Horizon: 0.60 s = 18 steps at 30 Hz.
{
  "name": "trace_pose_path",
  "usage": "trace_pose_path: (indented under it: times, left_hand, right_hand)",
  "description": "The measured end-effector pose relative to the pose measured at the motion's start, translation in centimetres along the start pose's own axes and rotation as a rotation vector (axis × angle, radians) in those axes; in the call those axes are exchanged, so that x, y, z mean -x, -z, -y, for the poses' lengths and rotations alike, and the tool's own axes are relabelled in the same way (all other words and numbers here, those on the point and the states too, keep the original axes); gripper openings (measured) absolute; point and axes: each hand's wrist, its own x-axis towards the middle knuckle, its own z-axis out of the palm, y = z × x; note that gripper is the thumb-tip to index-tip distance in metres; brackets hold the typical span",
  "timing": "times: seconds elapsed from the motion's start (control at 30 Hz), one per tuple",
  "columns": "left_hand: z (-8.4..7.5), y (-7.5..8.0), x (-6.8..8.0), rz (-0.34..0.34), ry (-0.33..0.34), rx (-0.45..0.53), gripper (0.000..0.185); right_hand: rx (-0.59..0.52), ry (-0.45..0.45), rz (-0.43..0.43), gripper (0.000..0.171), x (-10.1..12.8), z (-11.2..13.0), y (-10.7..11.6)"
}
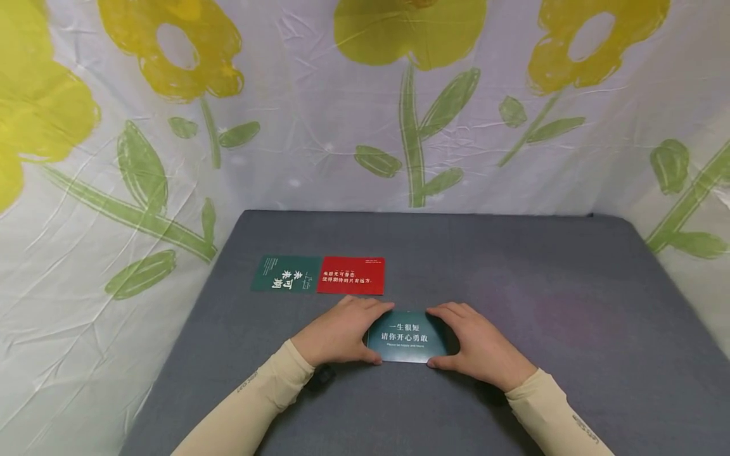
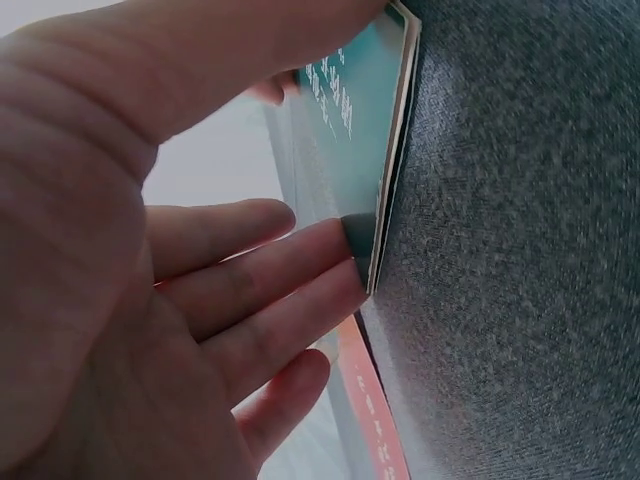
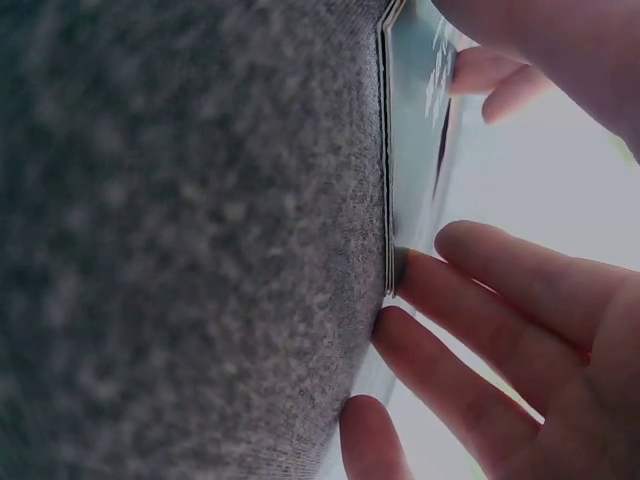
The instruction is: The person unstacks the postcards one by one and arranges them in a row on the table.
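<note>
With your left hand (image 1: 342, 329) and right hand (image 1: 481, 345) pinching the teal-topped card stack (image 1: 407, 351) between thumbs and fingers, nearer you than the red card (image 1: 350, 286) on the gray surface (image 1: 513, 266), press inward evenly, keeping edges flush.

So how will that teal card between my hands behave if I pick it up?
The teal card will probably stay fairly stiff: its edges look straight. Its sheen suggests slipperiness. Layered edges in the wrist views hint at a stack, so layers might slide apart.

Teal card (image 1: 408, 336) with white lettering (image 1: 404, 337)
</note>
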Motion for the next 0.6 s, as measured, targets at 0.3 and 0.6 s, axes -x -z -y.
trace_pose_path:
  times: [0.3, 0.6]
  left_hand:
    - [0.1, 0.5, 0.2, 0.008, 0.014, 0.031, 0.097]
    - [0.1, 2.1, -1.9, -0.007, 0.005, 0.054, 0.096]
  right_hand:
    - [-0.053, -0.049, 0.028, 0.089, -0.2, 0.0, 0.5]
    - [-0.057, -0.050, -0.007, 0.089, -1.3, -0.8, 2.0]
